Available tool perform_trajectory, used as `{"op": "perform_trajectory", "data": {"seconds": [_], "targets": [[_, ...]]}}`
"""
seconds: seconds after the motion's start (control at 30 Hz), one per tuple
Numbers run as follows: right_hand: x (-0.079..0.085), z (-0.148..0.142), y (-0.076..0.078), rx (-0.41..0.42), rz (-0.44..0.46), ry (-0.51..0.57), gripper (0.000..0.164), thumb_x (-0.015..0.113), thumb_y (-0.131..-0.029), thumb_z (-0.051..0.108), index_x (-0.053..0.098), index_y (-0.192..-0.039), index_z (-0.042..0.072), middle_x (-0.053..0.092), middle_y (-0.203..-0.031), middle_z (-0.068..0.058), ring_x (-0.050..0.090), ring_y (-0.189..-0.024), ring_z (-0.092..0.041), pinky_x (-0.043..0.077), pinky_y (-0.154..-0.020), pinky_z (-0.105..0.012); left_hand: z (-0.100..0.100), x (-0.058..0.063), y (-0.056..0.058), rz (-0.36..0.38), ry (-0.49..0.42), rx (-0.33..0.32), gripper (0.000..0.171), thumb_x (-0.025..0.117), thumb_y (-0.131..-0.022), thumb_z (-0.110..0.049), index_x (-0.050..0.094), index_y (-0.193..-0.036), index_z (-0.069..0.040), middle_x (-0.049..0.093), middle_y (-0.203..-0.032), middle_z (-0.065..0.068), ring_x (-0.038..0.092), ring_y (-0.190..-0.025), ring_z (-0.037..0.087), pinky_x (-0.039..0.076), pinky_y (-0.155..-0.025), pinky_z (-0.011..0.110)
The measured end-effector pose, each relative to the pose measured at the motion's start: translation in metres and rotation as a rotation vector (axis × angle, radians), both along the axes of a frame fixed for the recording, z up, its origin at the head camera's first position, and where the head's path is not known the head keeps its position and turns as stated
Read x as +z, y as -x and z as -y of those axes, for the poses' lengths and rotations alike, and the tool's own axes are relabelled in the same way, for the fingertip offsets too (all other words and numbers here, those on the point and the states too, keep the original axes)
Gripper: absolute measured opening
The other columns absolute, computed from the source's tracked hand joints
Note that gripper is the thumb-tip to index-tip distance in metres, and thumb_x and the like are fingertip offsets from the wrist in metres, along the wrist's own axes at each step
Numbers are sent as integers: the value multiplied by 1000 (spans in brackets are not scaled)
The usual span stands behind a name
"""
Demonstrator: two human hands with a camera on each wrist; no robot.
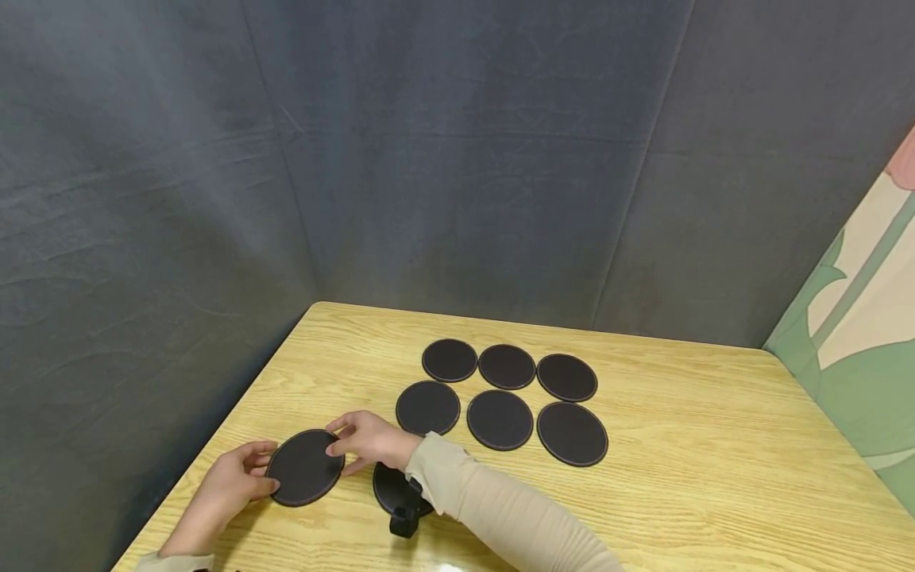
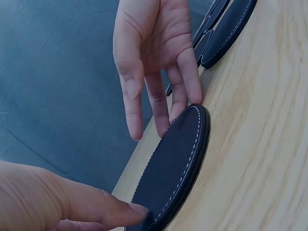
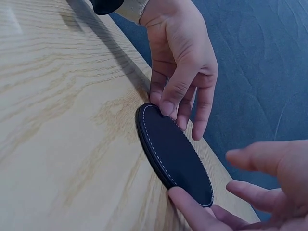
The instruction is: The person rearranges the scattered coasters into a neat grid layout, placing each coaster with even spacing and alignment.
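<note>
A round black coaster (image 1: 306,469) with pale stitching round its rim is at the left of the table. My left hand (image 1: 229,485) pinches its near left edge, thumb on top and fingers lower down. In both wrist views the coaster's edge looks layered, like more than one stacked. My right hand (image 1: 375,441) is at the opposite edge with fingers spread. One of its fingertips (image 3: 182,196) touches the rim, while its thumb stands apart from the coaster in the wrist views. Another black coaster (image 1: 388,486) lies under my right wrist, partly hidden by it.
Several more black coasters (image 1: 500,419) lie in two rows of three on the wooden table (image 1: 700,461), right of my hands. Dark curtains (image 1: 457,159) hang behind and at the left. Patterned fabric (image 1: 858,357) hangs at the right. A black wrist camera (image 1: 404,520) sits below my right wrist.
</note>
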State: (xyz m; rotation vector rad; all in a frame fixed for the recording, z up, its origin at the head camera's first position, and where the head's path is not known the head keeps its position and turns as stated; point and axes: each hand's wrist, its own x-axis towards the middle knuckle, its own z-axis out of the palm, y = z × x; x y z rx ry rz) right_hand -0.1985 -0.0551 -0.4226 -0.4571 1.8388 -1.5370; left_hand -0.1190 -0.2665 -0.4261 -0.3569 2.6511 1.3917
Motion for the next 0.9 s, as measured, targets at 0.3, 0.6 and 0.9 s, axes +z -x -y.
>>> {"op": "perform_trajectory", "data": {"seconds": [0.3,0.6,0.9], "targets": [[-4,4,1,-50,-38,-38,41,64,-85,-12,60,-125,-1,53,-108,-13,68,-86,-27,60,-71,-39,-4,-1,3,39,-41,57,63,70,-76,8,45,-134,13,57,-119,31,59,-103,33,55,-70,29],[-8,5,4,-103,-95,-74,50,67,-79,-18,61,-125,1,54,-98,-8,65,-76,-20,60,-63,-34,-6,-3,6,30,-121,85,67,75,-74,5,47,-135,11,56,-118,29,60,-95,22,55,-67,29],[-4,-3,8,-134,-92,-60,58,68,-74,-22,60,-127,1,56,-111,-8,58,-103,-22,59,-64,-32,-8,-1,8,25,-155,71,68,75,-76,0,46,-137,10,52,-124,29,58,-94,19,55,-66,29]]}}
